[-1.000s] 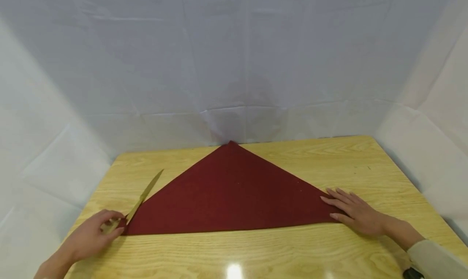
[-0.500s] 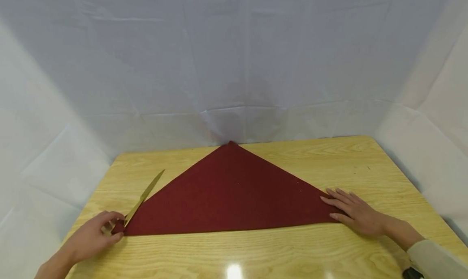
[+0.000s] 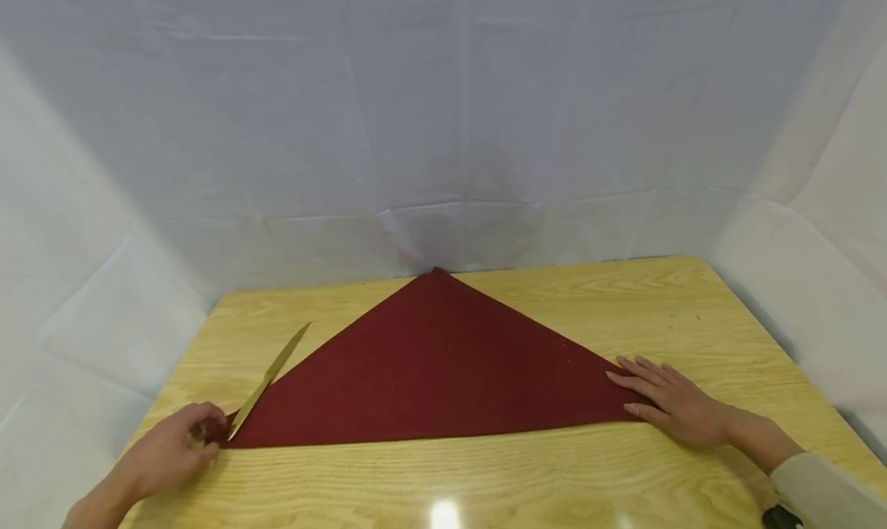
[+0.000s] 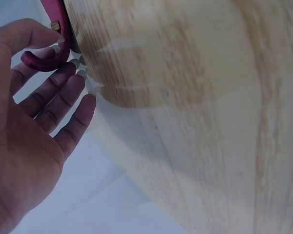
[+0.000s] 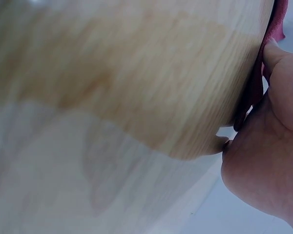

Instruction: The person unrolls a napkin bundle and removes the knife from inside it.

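A dark red cloth napkin (image 3: 430, 367), folded into a wide triangle, lies on the table with its peak at the back edge. Slanting across its left end is a gold table knife (image 3: 273, 371), blade tip pointing away and past the cloth. My left hand (image 3: 166, 448) pinches the napkin's left corner close to the knife's near end. From the left wrist, that corner (image 4: 46, 63) shows curled up between thumb and fingers, beside a bit of gold. On the opposite corner my right hand (image 3: 682, 406) rests with straight, spread fingers; the right wrist view shows its palm side.
The light wooden table (image 3: 443, 483) extends around the napkin, with its rear edge against a white cloth backdrop (image 3: 443, 128). White sheets also hang at both sides. A black object (image 3: 781, 517) sits beneath the right sleeve (image 3: 825, 490).
My left fingers have shifted slightly left with the napkin corner, and the knife's near end now shows further down-left. The right hand has stayed in place.
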The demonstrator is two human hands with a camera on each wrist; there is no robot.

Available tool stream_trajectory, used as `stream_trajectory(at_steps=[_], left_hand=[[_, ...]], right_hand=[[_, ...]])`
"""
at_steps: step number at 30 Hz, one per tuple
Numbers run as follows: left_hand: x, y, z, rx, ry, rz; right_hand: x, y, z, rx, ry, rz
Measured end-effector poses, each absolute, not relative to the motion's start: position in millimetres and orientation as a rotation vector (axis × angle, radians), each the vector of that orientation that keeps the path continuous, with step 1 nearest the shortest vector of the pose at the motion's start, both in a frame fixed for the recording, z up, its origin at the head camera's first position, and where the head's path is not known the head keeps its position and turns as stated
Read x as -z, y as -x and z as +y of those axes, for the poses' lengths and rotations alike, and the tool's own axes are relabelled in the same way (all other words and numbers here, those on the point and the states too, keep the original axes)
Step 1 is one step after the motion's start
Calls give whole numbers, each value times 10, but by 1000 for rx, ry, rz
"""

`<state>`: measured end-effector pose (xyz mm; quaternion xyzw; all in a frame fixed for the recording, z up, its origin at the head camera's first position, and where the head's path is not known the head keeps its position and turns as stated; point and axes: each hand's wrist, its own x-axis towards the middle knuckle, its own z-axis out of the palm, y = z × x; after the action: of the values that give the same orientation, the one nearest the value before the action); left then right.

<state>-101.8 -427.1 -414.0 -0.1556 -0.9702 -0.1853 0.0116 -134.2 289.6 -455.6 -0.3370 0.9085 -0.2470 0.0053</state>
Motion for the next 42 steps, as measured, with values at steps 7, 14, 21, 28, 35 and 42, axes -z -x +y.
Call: stream_trajectory(at_steps=[7, 14, 21, 28, 35, 42], left_hand=[[4149, 1008, -4312, 663, 427, -3046], [4201, 1004, -4413, 668, 365, -3028], [4266, 973, -4523, 644, 452, -2903], [4205, 989, -4567, 648, 357, -3016], [4129, 1030, -4542, 588, 350, -3136], [4075, 1030, -4462, 501, 285, -3192]], right_hand=[[4549, 1343, 2898, 772, 1056, 2843], [4545, 1341, 2890, 769, 1064, 2855], [4530, 1327, 2884, 775, 1056, 2843], [4536, 1335, 2879, 782, 1045, 2827], [4542, 1340, 2893, 773, 1021, 2824], [4529, 1341, 2886, 738, 1023, 2837]])
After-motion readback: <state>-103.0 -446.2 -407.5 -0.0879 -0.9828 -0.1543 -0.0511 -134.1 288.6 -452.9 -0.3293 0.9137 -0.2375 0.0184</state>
